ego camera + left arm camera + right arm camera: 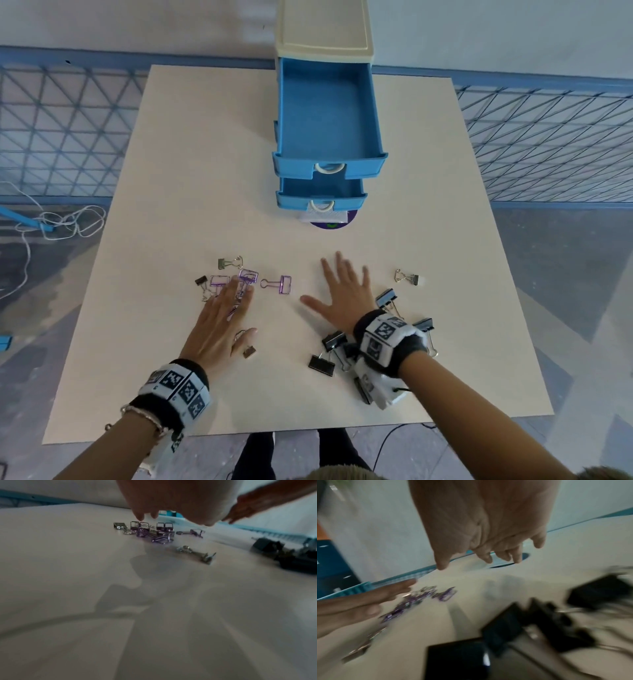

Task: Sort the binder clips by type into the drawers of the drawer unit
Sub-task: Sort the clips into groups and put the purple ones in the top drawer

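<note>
A cream drawer unit (323, 31) stands at the table's far side with two blue drawers pulled out: the upper drawer (327, 113) and the lower drawer (320, 192), both bare inside. My left hand (224, 318) hovers flat with straight fingers over a cluster of purple wire clips (248, 277) (142, 532) and small metal clips (226, 263). One purple clip (279, 284) lies apart. My right hand (342, 298) is spread open above bare table and holds nothing. Large black clips (322, 365) (501, 627) lie around my right wrist.
A lone silver clip (407, 277) lies right of my right hand, and a small bronze clip (249, 352) (197, 553) near my left thumb. A purple disc (334, 222) sits under the lower drawer's front. The table (171, 171) ends close behind my wrists; blue mesh fencing (548, 137) flanks it.
</note>
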`<state>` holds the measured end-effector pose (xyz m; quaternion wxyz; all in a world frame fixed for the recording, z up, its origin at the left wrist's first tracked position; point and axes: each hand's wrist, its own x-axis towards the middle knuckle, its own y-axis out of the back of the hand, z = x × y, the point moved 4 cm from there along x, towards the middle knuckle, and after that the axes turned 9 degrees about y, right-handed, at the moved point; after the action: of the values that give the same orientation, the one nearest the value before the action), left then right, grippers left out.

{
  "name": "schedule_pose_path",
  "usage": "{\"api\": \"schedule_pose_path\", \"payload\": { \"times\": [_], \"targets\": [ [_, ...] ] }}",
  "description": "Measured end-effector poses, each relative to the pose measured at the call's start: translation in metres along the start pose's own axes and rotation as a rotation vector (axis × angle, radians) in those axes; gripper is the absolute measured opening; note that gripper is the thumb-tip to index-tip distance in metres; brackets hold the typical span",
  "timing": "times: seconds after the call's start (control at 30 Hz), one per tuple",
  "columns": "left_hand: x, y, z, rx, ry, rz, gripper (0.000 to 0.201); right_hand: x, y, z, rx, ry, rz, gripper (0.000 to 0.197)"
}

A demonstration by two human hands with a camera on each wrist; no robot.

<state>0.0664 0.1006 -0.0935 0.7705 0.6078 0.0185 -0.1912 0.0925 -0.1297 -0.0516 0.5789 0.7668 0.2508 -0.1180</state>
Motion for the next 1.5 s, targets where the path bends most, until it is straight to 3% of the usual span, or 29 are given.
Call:
{"api": "schedule_pose_path", "payload": {
  "times": [0.1,0.17,0.4,0.57,0.77,0.9,1.07,1.37,1.5],
  "targets": [
    [-0.002,0.008,0.015,-0.077,0.012,0.067,0.064,-0.024,0.012,0.055,0.006,-0.252,0.028,0.083],
    [-0.004,0.011,0.022,-0.097,0.013,0.075,0.064,-0.04,0.015,0.082,0.006,-0.339,0.015,0.083],
    [-0.013,0.019,0.028,-0.096,0.045,0.065,0.068,-0.045,0.004,0.103,0.001,-0.351,-0.078,0.084],
    [-0.029,0.017,0.012,-0.094,0.114,0.044,0.071,-0.015,0.002,0.072,-0.001,-0.238,-0.104,0.087],
    [-0.044,0.016,-0.008,-0.143,0.203,0.046,0.06,0.016,-0.008,0.003,-0.045,-0.045,-0.149,0.083],
    [-0.046,0.027,-0.02,-0.25,0.267,0.139,0.054,0.02,-0.025,-0.04,-0.067,0.056,-0.171,0.08],
    [-0.034,0.035,-0.034,-0.305,0.309,0.111,0.042,0.021,-0.041,-0.074,-0.114,0.08,-0.135,0.079],
    [-0.018,0.032,-0.02,-0.187,0.207,-0.098,0.033,0.016,-0.063,-0.11,-0.101,0.052,-0.053,0.08],
    [-0.016,0.03,-0.026,-0.147,0.215,-0.082,0.025,0.011,-0.065,-0.118,-0.093,0.034,-0.021,0.074]
  ]
}}
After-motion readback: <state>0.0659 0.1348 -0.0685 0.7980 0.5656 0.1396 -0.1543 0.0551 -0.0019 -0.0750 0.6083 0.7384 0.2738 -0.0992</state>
